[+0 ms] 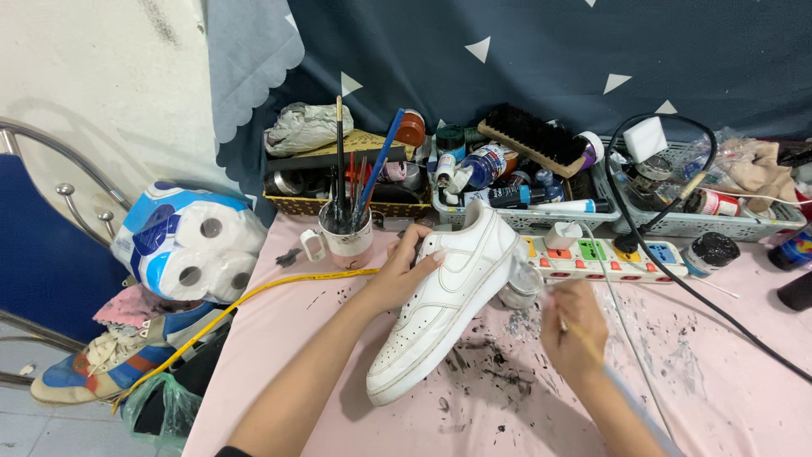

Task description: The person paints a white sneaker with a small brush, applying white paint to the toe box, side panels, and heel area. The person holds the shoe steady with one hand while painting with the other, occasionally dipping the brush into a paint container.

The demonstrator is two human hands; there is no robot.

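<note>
Sneaker (440, 309), one white low-top, lies on the pink paint-spattered table (727, 372), toe pointing toward the near left and heel toward the baskets at the back. From the head camera, the left hand (402, 272) comes in from the lower left along a bare forearm and rests on the shoe's upper near the laces, fingers curled and pressed together over it, steadying it. The right hand (573, 330) sits just right of the shoe, wrist bent, fingers pinching one thin paintbrush (592, 347) whose handle runs down toward the lower right; its tip is near a small clear jar (520, 286) beside the shoe.

Behind stand one mug (347, 241) crammed with several brushes, one multicoloured power strip (605, 258), one dark-lidded paint pot (709, 252), and three baskets of bottles and tubes, with one large black-bristled brush (533, 140) on top. Left of the table, one pack of toilet rolls (190, 245) shows four rolls, above one worn blue-and-orange shoe (93, 372).
</note>
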